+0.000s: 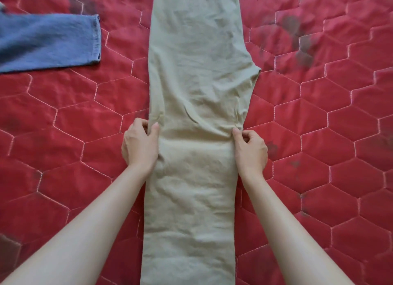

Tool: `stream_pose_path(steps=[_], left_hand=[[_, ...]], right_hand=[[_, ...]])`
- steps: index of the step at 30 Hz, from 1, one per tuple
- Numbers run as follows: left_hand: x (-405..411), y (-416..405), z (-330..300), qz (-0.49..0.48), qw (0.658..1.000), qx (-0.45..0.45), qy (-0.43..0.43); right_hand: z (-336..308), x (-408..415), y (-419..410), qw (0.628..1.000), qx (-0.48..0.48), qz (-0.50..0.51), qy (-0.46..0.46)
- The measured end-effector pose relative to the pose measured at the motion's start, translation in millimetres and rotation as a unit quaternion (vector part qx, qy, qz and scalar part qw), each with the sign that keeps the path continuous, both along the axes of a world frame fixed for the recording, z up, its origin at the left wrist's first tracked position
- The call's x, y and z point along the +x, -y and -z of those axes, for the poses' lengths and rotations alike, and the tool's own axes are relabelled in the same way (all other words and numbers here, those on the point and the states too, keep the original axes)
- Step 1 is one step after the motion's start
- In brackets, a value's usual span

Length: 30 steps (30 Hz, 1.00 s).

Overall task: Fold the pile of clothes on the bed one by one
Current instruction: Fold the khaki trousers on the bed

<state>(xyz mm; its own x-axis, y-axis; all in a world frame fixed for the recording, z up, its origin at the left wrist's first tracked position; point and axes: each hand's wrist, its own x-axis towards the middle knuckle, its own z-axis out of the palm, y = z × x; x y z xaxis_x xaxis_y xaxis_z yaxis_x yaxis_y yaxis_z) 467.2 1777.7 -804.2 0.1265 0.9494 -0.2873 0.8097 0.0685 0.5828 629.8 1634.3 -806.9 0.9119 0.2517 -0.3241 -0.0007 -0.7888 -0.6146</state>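
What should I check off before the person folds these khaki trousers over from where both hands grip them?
1. Left hand pinches the left edge of the khaki trousers: ok.
2. Right hand pinches the right edge at about the same level: ok.
3. Trousers lie lengthwise, legs stacked into one strip: ok, though the crotch corner sticks out on the right.
4. Cloth smooth: not ok, creases run across it near the hands.
5. Blue garment lies apart on the red quilt, clear of the fold path: ok.
6. Both ends of the trousers aligned: cannot tell, they run out of frame.
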Motion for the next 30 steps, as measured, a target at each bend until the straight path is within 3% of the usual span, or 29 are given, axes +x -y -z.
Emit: stream_pose_path(steps=[7,13,18,22,24,28,30], left_hand=[[35,-53,2,-0.04,0.996,-0.031,0.069],[34,-48,5,-0.017,1.0,0.015,0.014],[54,-52,6,0.072,0.989,0.123,-0.028],[73,-87,7,-0.096,0.993,-0.025,0.061],[72,-99,9,-0.124,0.986,-0.062,0.095],[71,-98,11,-0.074,0.996,-0.02,0.035],[72,-97,9,-0.04,0.998,0.046,-0.014]], right_hand=[[0,30,-23,0.999,0.006,0.038,0.013],[3,31,-22,0.999,-0.026,0.034,0.002],[-2,52,-46,1.0,-0.006,0.022,0.011],[-1,74,-69,1.0,0.007,0.013,0.024],[4,84,-65,0.999,0.012,0.034,0.013],[5,88,-59,0.999,-0.011,0.044,0.009],[2,82,-63,0.997,-0.033,0.049,0.047]])
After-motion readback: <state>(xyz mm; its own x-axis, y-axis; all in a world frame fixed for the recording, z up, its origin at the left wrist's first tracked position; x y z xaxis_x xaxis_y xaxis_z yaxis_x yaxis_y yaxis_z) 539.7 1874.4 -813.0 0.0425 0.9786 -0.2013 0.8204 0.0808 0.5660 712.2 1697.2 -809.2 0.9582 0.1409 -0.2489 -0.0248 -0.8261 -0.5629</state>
